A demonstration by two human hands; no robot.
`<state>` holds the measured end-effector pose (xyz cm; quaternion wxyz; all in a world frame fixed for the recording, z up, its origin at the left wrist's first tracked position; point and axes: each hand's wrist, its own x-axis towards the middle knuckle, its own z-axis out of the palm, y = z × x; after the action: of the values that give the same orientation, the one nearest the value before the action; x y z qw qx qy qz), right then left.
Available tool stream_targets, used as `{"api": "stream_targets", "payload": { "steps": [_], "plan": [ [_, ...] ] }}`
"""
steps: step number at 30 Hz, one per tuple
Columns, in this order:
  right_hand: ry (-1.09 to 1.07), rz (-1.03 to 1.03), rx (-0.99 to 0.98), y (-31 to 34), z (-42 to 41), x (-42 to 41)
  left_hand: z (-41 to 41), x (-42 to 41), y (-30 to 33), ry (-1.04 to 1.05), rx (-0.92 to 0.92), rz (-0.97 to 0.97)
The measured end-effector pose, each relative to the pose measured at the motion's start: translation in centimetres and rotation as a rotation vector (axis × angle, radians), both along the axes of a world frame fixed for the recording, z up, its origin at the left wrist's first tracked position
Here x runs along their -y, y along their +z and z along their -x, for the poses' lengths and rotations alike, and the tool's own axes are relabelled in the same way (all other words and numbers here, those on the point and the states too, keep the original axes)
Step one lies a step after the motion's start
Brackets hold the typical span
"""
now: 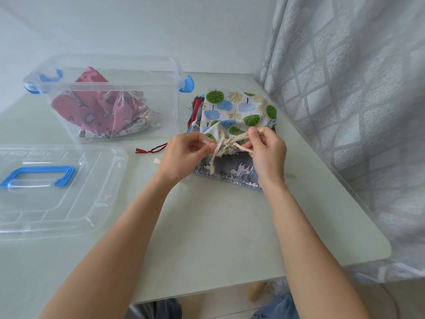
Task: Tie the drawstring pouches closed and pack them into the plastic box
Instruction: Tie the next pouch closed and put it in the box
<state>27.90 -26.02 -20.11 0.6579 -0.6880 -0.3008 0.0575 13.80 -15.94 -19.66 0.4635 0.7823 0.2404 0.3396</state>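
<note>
A tree-print pouch (239, 109) lies on top of a pile of pouches right of centre, its mouth gathered toward me. My left hand (184, 155) and my right hand (268, 148) each pinch its cream drawstring (230, 143), which crosses in a knot between them. Under it lies a grey pouch with white animals (232, 169). The clear plastic box (161, 72) with blue latches stands at the back left and holds pink pouches (92, 109) with tied cords.
The clear lid (96, 187) with a blue handle lies at the front left. A dark red cord (151, 149) trails from the pile toward the box. A grey curtain (356, 88) hangs along the table's right edge. The table's front edge is near my elbows.
</note>
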Motion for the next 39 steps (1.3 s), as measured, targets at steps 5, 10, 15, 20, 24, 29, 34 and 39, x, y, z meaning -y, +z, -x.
{"api": "stream_targets", "payload": {
  "steps": [5, 10, 15, 20, 24, 29, 34, 39],
  "plan": [
    [-0.082, 0.020, 0.090, -0.1, 0.2, 0.1, 0.1, -0.1, -0.4, 0.047, -0.068, -0.106],
    [-0.131, 0.007, 0.069, -0.2, 0.2, 0.3, 0.3, 0.2, -0.3, 0.062, -0.096, -0.165],
    [-0.159, -0.036, -0.113, -0.3, 0.4, 0.1, 0.5, 0.4, -0.3, 0.063, -0.110, -0.196],
    [0.184, 0.116, -0.053, -0.2, -0.4, 0.9, 0.9, -0.4, 0.1, -0.009, -0.127, -0.147],
    [0.262, 0.242, 0.267, 0.0, -1.7, 1.5, 0.9, -0.5, 0.5, -0.097, -0.024, 0.016],
    [0.249, 0.191, 0.353, 0.2, -2.8, 2.4, 1.3, -1.4, 0.1, 0.006, 0.023, 0.059],
    [0.181, 0.177, 0.313, -0.4, -3.1, 2.1, 1.7, -2.3, -0.5, 0.037, -0.041, 0.016],
    [0.162, 0.150, 0.209, -0.5, -3.0, 2.1, 2.1, -2.7, -0.8, 0.044, 0.020, 0.106]
  ]
}}
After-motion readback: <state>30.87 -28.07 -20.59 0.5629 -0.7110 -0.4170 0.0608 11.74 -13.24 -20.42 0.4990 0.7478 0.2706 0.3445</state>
